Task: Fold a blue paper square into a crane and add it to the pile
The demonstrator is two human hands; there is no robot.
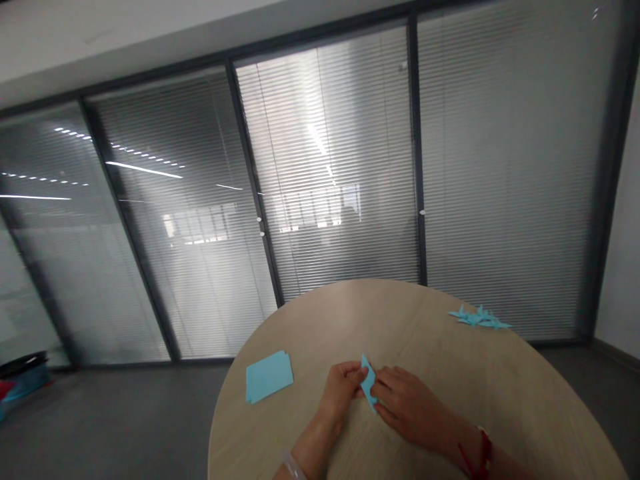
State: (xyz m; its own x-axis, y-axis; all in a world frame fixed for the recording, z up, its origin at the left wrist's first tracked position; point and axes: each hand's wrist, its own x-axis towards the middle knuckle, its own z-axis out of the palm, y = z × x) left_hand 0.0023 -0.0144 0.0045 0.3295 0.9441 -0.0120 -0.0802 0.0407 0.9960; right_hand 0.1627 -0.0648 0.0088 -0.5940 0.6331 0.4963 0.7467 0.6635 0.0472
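Observation:
A small piece of folded light-blue paper is between my two hands, tilted just above or against the table. My left hand pinches its left side, thumb on top. On the other side, my right hand has its fingers closed on the paper's right edge and lower tip. The fingers cover part of the paper, so its full shape is hidden. To the left of my left hand lies a stack of light-blue paper sheets, flat on the table.
The round wooden table has a curved edge. Near its right far edge sits a pile of folded light-blue paper pieces, pointed in shape. Glass partitions with blinds stand behind. A dark-rimmed bin is on the floor at left.

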